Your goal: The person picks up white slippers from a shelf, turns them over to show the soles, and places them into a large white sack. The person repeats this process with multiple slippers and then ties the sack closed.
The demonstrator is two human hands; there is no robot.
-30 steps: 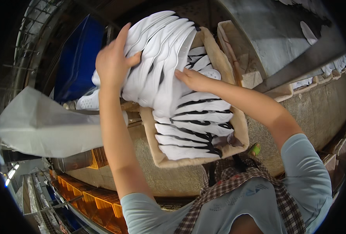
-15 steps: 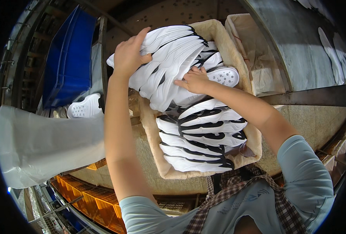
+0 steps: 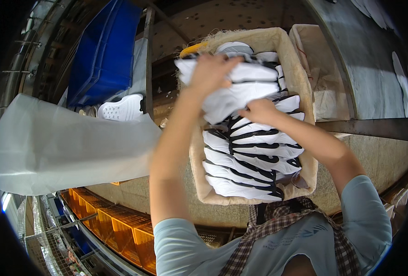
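Note:
White shoe soles with black edges stand packed on their sides in rows inside a cloth-lined basket. At the far part of the basket, a bunch of the same white soles is between my hands. My left hand, smeared by motion, wraps over the far left end of that bunch. Lower on its right, my right hand presses with thumb and fingers closed at its near edge; its fingertips are partly hidden. Another sole shows at the basket's far end.
To the left stand a blue crate and a white sole with holes, beside a translucent plastic sheet. A second lined basket adjoins on the right, by a metal table. Orange crates line the lower left.
Both hands have carried the bunch of soles from over the basket's left rim rightward into its far part. My right hand has moved right and down. The whole view has shifted somewhat.

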